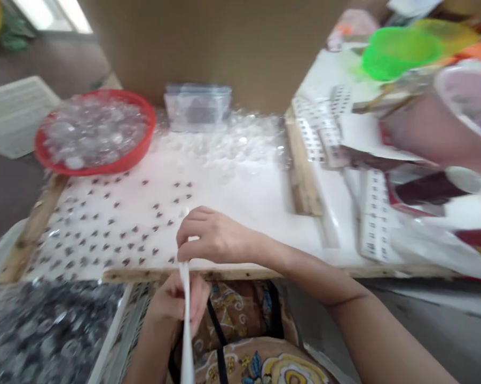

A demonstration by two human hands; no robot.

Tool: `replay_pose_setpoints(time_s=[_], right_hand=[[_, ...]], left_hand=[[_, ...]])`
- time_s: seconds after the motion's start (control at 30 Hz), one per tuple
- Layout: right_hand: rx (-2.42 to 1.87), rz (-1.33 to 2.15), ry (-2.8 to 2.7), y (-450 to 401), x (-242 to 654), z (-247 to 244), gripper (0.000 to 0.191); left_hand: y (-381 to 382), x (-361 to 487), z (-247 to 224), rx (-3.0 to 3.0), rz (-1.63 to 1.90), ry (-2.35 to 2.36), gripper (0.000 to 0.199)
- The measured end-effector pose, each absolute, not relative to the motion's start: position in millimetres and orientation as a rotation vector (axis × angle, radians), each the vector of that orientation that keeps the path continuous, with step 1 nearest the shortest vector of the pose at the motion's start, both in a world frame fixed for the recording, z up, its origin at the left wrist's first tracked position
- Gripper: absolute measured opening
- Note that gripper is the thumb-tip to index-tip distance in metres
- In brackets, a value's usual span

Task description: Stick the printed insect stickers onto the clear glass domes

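A long white strip (pixel 186 325), seen almost edge-on, runs from the white board down toward my lap. My right hand (pixel 212 237) is closed on its upper part, thumb and fingers pinched together. Lower down, in front of the board's wooden edge, my left hand (pixel 184 301) has its fingers closed around the same strip. Many small dark pieces (pixel 126 261) lie spread over the white board (pixel 244 197) to the left of my hands. They are too small and blurred to name.
A red basin (pixel 138 157) of clear plastic pieces stands at the back left. Behind are a clear plastic box (pixel 196 109) and a loose clear heap (pixel 252 138). Wooden strips (pixel 304 181) edge the board. White cards (pixel 374 216) with dark rows and a pink bucket (pixel 416 122) lie right.
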State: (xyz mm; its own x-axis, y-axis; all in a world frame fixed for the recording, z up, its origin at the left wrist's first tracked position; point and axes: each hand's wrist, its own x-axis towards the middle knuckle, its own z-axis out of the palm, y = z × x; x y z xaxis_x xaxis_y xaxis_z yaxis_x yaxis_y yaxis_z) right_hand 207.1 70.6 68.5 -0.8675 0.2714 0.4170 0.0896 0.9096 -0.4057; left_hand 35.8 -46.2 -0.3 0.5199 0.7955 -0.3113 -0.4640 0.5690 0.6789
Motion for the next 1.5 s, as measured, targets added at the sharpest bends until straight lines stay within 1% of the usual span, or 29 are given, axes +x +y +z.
replay_pose_setpoints(time_s=[0.1, 0.13, 0.2, 0.27, 0.3, 0.33, 0.37, 0.4, 0.43, 0.5, 0.57, 0.63, 0.7, 0.83, 0.93, 1.03, 1.23, 1.5], right_hand=[[-0.448, 0.693, -2.579, 66, 231, 67, 0.013], [-0.535, 0.779, -2.521, 64, 238, 64, 0.01], [-0.718, 0.954, -2.356, 56, 251, 56, 0.008], [-0.88, 1.084, -2.182, 47, 260, 47, 0.012], [-0.943, 1.131, -2.109, 42, 264, 43, 0.014], [-0.987, 1.17, -2.054, 38, 267, 40, 0.014], [-1.016, 1.202, -2.016, 35, 270, 37, 0.013], [-1.039, 1.223, -1.991, 32, 272, 34, 0.011], [-1.061, 1.234, -1.97, 29, 275, 32, 0.01], [-1.101, 1.231, -1.921, 26, 281, 29, 0.01], [-1.134, 1.165, -1.819, 26, 291, 26, 0.012], [-1.175, 1.013, -1.663, 28, 309, 24, 0.012], [-1.289, 0.742, -1.489, 30, 338, 22, 0.013], [-1.712, 0.106, -1.19, 30, 415, 19, 0.015], [-1.938, -0.128, -1.084, 21, 459, 15, 0.015], [-2.091, -0.148, -1.104, 15, 473, 8, 0.017], [-2.261, 0.056, -1.332, 20, 458, -15, 0.021], [-2.326, 0.123, -1.289, 24, 464, -30, 0.034]], left_hand=[[-41, 39, 4, 0.669, 0.748, 0.61, 0.049], [-37, 40, 7, 0.688, 0.805, 0.669, 0.05], [-29, 44, 13, 0.683, 1.051, 0.971, 0.052], [-24, 51, 17, 0.684, 1.235, 1.104, 0.068], [-22, 56, 18, 0.69, 1.32, 1.135, 0.072], [-21, 63, 17, 0.715, 1.375, 1.156, 0.068], [-20, 69, 16, 0.757, 1.451, 1.209, 0.056], [-19, 77, 13, 0.797, 1.476, 1.299, 0.042], [-17, 84, 11, 0.806, 1.48, 1.385, 0.033], [-14, 98, 5, 0.799, 1.483, 1.426, 0.027], [-10, 110, 2, 0.792, 1.466, 1.415, 0.028], [-7, 119, 0, 0.778, 1.424, 1.409, 0.028], [-6, 124, -1, 0.75, 1.398, 1.404, 0.028], [-4, 124, -1, 0.692, 1.392, 1.407, 0.032], [-2, 122, -1, 0.668, 1.392, 1.404, 0.034], [-1, 124, -1, 0.673, 1.392, 1.383, 0.032], [-4, 124, 2, 0.678, 1.358, 1.355, 0.029], [-5, 114, 1, 0.636, 1.357, 1.372, 0.036]])
